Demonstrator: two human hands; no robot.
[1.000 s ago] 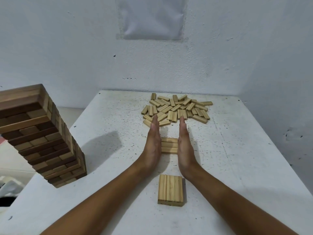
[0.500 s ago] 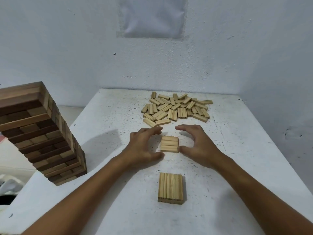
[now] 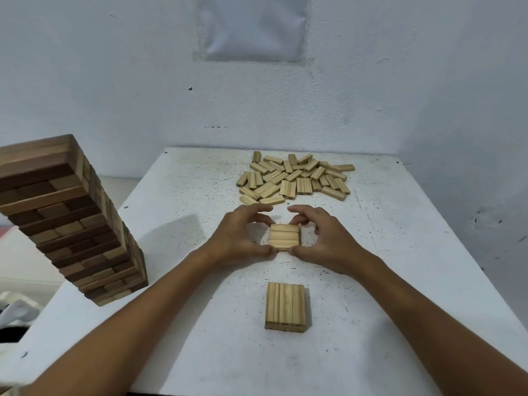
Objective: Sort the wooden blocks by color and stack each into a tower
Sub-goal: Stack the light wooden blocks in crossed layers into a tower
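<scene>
A row of three light wooden blocks (image 3: 284, 236) lies side by side mid-table. My left hand (image 3: 241, 235) pinches it from the left, thumb at the near edge and fingers curled over the far edge. My right hand (image 3: 326, 238) pinches it the same way from the right. Nearer to me lies a flat layer of light blocks (image 3: 285, 306), untouched. A loose pile of light blocks (image 3: 294, 178) is spread at the far side of the table. A tall tower of dark and mid-brown blocks (image 3: 68, 218) stands at the left edge.
The white speckled table (image 3: 400, 281) sits in a corner, with white walls behind and to the right. Its left edge drops off just beyond the brown tower. A pale sheet (image 3: 253, 27) hangs on the back wall.
A second ago both hands were flat, palms pressing the row's ends. They then turned, and thumbs and fingers have closed on the row from the front and back.
</scene>
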